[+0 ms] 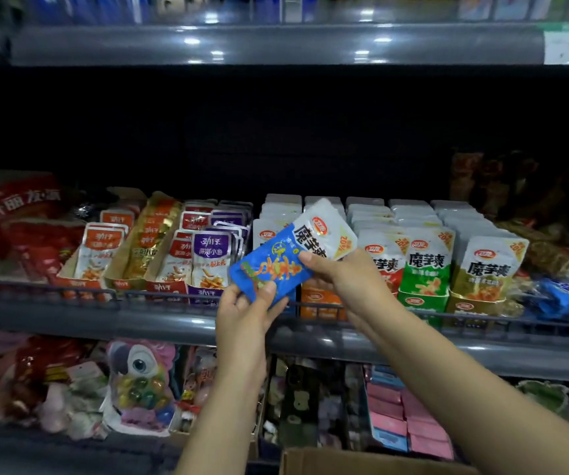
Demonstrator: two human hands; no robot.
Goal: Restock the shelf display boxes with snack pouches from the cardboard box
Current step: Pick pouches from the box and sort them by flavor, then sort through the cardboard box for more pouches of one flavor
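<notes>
The shelf [173, 317] holds rows of display boxes [423, 299] packed with upright pouches, under dim store lighting. The cardboard box [362, 462] waits at the bottom edge. Left hand [245, 310] and right hand [341, 275] together pinch a blue pouch [269, 269] over a white pouch [327, 228], probably sorting them by flavour before slotting.

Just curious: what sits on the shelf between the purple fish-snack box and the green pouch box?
In the head view, between the purple box and the green box sits an orange display box, partly hidden by the blue pouch both hands hold.
</notes>
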